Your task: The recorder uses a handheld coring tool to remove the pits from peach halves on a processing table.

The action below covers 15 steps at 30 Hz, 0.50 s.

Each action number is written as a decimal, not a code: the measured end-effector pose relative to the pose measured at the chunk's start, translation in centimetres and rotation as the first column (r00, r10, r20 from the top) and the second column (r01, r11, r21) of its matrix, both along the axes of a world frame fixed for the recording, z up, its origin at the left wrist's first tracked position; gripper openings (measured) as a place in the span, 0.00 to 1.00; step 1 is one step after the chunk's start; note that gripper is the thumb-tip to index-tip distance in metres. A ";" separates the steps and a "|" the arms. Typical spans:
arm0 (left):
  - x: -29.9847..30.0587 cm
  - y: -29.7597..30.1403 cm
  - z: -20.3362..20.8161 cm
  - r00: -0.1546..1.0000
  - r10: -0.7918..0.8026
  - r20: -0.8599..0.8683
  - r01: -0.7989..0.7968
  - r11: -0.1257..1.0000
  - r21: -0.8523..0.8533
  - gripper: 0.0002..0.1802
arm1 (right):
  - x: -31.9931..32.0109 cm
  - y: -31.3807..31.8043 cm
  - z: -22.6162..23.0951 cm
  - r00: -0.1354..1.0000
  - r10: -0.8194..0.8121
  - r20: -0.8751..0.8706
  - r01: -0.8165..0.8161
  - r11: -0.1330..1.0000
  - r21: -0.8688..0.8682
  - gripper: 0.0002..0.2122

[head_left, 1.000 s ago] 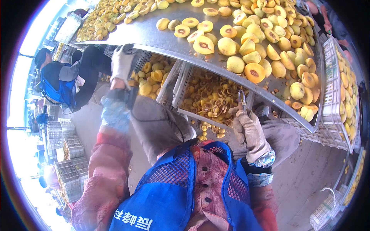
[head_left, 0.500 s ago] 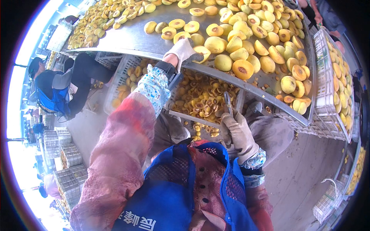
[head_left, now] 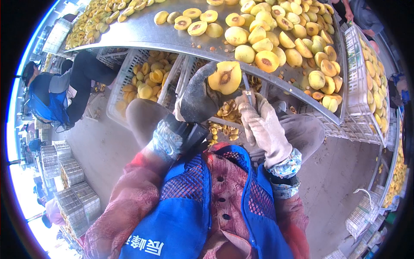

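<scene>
My left hand [head_left: 196, 98], in a dark-coated glove, holds up a yellow peach half [head_left: 224, 78] just in front of the table edge. Its cut face is turned toward me and shows a brown centre. My right hand [head_left: 268, 129], in a beige glove, grips a slim knife-like tool [head_left: 246, 82] with a narrow metal blade pointing up. The blade is close beside the peach half; whether it touches cannot be made out. Many more peach halves [head_left: 267, 61] lie on the metal table [head_left: 142, 33] ahead. Below, a crate of brownish cut scraps [head_left: 229, 113] is partly hidden by my hands.
A white crate [head_left: 113, 101] with peach halves stands under the table at left. Another full crate [head_left: 358, 97] stands at the table's right end. A seated person [head_left: 56, 97] works at far left, near stacked crates [head_left: 75, 198]. My knees flank the scrap crate.
My left hand has drawn back from the table toward me, bringing a peach half. My right hand has moved up slightly with the tool, now beside the fruit.
</scene>
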<state>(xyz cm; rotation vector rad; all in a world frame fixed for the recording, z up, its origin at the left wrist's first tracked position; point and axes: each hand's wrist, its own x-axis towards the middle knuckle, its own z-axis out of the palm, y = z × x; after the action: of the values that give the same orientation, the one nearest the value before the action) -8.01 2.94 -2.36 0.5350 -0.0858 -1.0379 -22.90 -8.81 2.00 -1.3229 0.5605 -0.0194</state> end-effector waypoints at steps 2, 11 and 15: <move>-1.5 0.3 0.3 0.345 -0.025 0.938 -0.373 0.914 0.162 0.33 | 0.2 -0.1 -0.4 0.995 0.056 -0.079 -0.062 0.995 -0.072 0.17; 0.2 0.6 -1.9 -0.208 -0.111 0.972 -0.414 0.910 0.015 0.18 | 0.9 0.9 -2.2 0.944 0.118 -0.307 -0.311 0.624 -0.717 0.18; 0.1 0.9 -2.0 -0.210 -0.116 0.971 -0.431 0.902 0.015 0.19 | 1.3 1.4 -3.0 0.937 0.120 -0.329 -0.332 0.609 -0.721 0.18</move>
<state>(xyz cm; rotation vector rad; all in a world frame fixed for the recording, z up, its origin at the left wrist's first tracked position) -7.87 3.80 -4.39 1.6557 -1.3195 -0.0007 -21.62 -7.45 -1.01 -2.2741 0.6149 0.1394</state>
